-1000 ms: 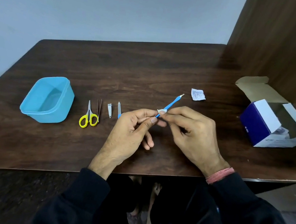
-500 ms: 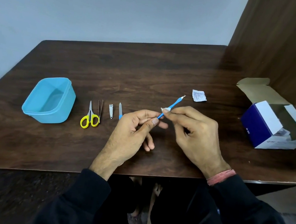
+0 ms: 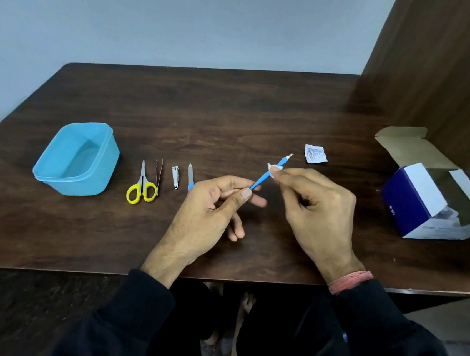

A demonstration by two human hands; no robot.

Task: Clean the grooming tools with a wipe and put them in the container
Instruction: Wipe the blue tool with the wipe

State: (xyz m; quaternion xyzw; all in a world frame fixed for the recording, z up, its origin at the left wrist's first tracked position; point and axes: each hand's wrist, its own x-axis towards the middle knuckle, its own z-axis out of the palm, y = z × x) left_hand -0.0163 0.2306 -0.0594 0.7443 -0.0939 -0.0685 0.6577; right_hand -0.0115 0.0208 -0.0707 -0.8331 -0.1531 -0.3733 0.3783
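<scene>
My left hand (image 3: 210,204) pinches the lower end of a blue cuticle pusher (image 3: 266,176) between thumb and fingers, its metal tip pointing up and right. My right hand (image 3: 314,209) pinches a small white wipe (image 3: 273,167) around the tool's shaft, close to the tip. An open blue container (image 3: 76,158) stands at the left with nothing visible inside. Between it and my left hand lie yellow-handled scissors (image 3: 142,188), tweezers (image 3: 158,172), a nail clipper (image 3: 175,176) and a blue-handled nail file (image 3: 190,177).
A torn white wipe sachet (image 3: 314,154) lies behind my right hand. An open blue and white cardboard box (image 3: 429,198) sits at the table's right edge beside a wooden panel (image 3: 448,69). The dark wooden table (image 3: 234,114) ends just before my sleeves.
My right hand has slid the wipe up the blue tool's shaft toward its tip. My left hand has kept its hold on the lower end.
</scene>
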